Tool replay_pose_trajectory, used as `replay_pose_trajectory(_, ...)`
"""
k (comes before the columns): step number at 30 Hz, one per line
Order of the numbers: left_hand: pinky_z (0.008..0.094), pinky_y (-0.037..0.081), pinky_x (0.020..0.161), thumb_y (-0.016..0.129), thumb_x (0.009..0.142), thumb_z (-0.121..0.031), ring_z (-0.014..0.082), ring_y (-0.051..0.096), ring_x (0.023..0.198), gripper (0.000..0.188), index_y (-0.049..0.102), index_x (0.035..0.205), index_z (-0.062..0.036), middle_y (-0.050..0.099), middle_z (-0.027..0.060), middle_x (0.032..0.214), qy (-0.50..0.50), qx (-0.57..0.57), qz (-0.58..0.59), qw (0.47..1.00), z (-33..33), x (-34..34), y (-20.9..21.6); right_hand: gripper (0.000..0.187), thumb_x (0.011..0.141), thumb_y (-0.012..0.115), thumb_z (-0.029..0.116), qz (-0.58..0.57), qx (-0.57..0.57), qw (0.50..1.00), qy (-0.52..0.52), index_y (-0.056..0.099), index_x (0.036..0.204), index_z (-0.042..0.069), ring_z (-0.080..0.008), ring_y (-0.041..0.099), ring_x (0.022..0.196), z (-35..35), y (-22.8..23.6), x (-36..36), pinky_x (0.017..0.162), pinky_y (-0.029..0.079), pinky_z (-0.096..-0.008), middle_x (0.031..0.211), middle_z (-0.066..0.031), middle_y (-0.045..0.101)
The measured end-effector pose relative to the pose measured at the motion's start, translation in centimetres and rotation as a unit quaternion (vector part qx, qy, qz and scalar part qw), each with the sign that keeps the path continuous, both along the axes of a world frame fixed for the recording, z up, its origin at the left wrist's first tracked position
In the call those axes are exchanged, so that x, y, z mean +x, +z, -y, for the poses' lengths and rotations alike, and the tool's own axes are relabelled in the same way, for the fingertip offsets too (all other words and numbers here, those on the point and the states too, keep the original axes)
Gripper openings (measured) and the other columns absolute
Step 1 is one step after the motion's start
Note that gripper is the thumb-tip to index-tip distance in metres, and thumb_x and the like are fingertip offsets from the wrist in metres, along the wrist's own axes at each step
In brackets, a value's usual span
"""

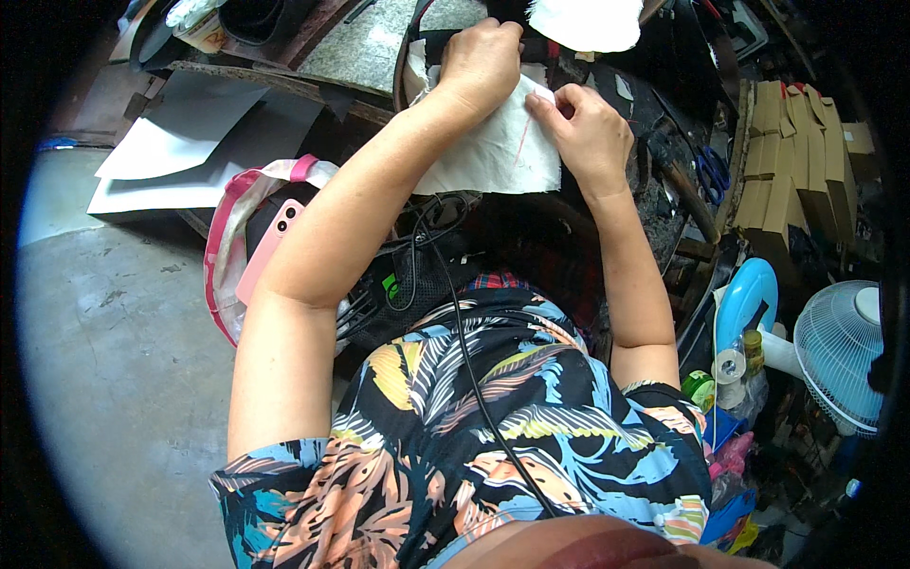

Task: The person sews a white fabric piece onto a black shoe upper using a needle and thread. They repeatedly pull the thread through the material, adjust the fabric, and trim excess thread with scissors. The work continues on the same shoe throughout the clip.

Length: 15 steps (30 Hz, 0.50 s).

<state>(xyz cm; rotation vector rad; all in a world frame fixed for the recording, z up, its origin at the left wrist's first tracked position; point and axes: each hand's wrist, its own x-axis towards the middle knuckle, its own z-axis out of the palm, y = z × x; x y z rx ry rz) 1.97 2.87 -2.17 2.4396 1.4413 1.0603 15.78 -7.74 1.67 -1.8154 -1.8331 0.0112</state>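
Observation:
A piece of off-white cloth (493, 159) with frayed edges and a thin red line lies beneath both hands at the top middle. My left hand (482, 68) is closed above its far part, the fingers curled together; whatever they grip is hidden. At the cloth's right side, my right hand (592, 137) pinches the edge between thumb and forefinger, its other fingers bent. Just beyond sits a second white cloth piece (588, 21) with a rounded outline.
White sheets (180, 142) rest on a shelf at left. A pink phone (268, 248) pokes from a pink-trimmed bag (216, 270). Blue-handled scissors (711, 173) lie to the right, near cardboard pieces (791, 161) and a fan (839, 346). A black cable (464, 351) runs down my front.

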Motion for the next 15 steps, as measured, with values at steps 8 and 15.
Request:
replay_pose_trajectory(8,0.0480,0.055,0.076,0.063,0.089,-0.017,0.0388,0.069,0.085,0.014,0.069,0.093,-0.0052,0.067,0.0189,0.091,-0.003,-0.001,-0.013,1.000,-0.9,0.0,0.2,0.017,0.083,0.073,0.027,-0.031,0.123,0.986,0.109,0.066,0.081,0.012,-0.0253,0.067,0.073,-1.2,-0.4,-1.3,0.063,0.052,-0.0356,0.084,-0.0031,0.065)
replay_pose_trajectory(15,0.0493,0.054,0.080,0.062,0.089,-0.019,0.0402,0.068,0.088,0.018,0.070,0.095,-0.0037,0.067,0.0199,0.093,-0.009,-0.012,0.009,1.000,-0.8,-0.1,0.3,0.033,0.094,0.070,0.030,-0.365,0.043,0.926,0.090,0.055,0.087,0.002,-0.0082,0.060,0.055,-3.1,-0.8,1.2,0.049,0.047,-0.0236,0.066,-0.0020,0.061)
